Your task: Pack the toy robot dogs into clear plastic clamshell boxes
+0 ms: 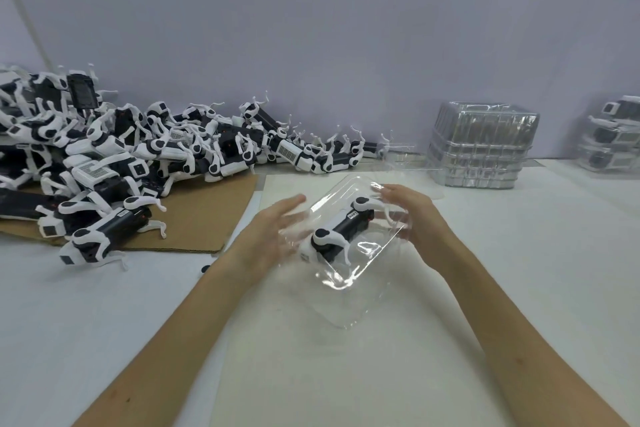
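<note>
The left hand (277, 230) presses straight fingers against the left side of the clear clamshell box (348, 291), while the right hand (414, 215) curls round its right edge. Inside lies one toy robot dog (343, 232) (black body, white legs). A pile of loose dogs (138, 149) sprawls over cardboard (207, 218) to the left.
</note>
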`<state>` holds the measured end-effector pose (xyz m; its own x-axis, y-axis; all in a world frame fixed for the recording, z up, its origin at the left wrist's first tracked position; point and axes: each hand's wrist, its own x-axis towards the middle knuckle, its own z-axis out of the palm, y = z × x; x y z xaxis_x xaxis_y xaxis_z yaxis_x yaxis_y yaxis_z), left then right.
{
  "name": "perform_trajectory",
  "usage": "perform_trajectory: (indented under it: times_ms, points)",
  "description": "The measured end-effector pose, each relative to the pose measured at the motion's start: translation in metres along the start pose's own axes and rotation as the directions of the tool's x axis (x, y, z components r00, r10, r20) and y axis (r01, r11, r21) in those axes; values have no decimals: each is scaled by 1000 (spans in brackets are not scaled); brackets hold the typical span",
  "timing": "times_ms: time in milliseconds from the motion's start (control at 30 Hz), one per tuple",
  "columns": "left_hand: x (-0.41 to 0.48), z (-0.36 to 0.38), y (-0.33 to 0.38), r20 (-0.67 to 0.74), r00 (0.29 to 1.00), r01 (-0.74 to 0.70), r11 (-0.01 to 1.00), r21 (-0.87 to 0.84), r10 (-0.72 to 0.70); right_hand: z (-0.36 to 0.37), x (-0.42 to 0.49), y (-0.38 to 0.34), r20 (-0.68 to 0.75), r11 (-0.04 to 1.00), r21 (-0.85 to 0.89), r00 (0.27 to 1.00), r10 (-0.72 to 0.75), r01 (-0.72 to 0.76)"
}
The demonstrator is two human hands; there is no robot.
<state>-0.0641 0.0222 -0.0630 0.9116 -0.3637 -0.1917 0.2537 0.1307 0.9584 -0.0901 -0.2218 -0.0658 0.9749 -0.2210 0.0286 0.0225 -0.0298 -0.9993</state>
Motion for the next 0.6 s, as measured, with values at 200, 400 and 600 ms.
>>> perform_trajectory:
  times_ms: [200,400,600]
  points:
    - [13,-19,-2,-375,907,-207,978,6,194,-7,12,14,-233,983,-154,970,63,-101]
    - [17,-2,-20,-279,937,-157,968,197,208,-1,4,12,-237,923,-378,955,-176,76]
    - [17,1,-24,-234,939,-178,939,295,251,9,-6,12,120,558,-775,936,-331,297]
